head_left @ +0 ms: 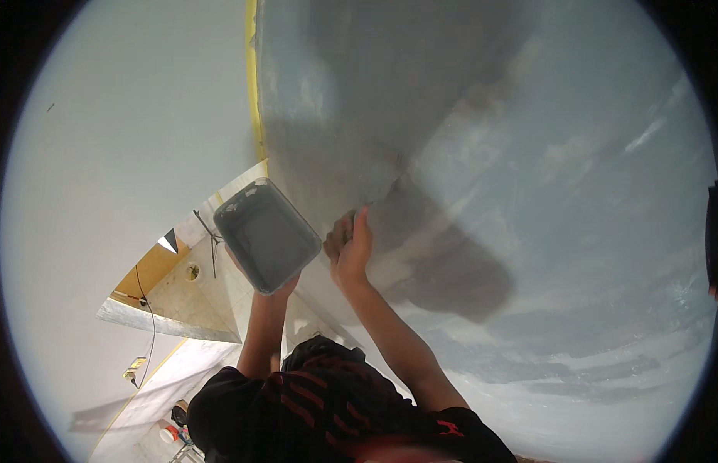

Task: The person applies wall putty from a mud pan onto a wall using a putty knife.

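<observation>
A rectangular grey plastic tub [268, 235] with rounded corners is tilted toward me, and smooth grey coating covers its inside. Wrapped around its underside, my left hand [286, 285] is mostly hidden by the tub. My right hand [351, 251] is raised beside the tub's right edge, close to the wall [575, 239]. Its fingers are closed with the thumb up. What they grip cannot be made out against the dark surface. The wall has a patchy grey coating, darker around my right hand and streaked with paler areas.
Yellow tape [254, 85] runs down the wall's left edge, beside a pale plain surface. Lower left, an opening shows a black tripod stand [213, 241] and a small bucket [192, 272] on the floor. A dark cable [152, 332] hangs to a yellow-edged socket [133, 369].
</observation>
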Available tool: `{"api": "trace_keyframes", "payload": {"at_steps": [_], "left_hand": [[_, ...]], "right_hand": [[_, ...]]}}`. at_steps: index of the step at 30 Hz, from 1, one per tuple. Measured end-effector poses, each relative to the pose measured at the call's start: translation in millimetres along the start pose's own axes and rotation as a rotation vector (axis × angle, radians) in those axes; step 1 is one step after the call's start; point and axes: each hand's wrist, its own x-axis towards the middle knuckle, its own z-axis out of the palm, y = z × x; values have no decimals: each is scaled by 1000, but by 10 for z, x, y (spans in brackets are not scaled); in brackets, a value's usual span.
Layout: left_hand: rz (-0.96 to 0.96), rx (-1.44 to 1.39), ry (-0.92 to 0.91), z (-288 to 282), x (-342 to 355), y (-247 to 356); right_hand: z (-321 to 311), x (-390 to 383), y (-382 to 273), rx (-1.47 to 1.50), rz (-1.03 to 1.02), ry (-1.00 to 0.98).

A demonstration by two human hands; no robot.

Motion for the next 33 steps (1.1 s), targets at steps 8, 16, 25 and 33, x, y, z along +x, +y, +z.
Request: {"api": "trace_keyframes", "payload": {"at_steps": [8,16,25,33], "left_hand": [[-12,-36,-93,9,69,57],[21,12,-47,223,106,78],[-6,63,25,188,108,0],[-163,66,48,91,67,-88]], "right_hand": [[-518,-668,431,9,230,83],[224,-200,-577,-251,-163,-188],[-683,-733,48,5,196,151],[-1252,-1055,271,-225,201,58]]}}
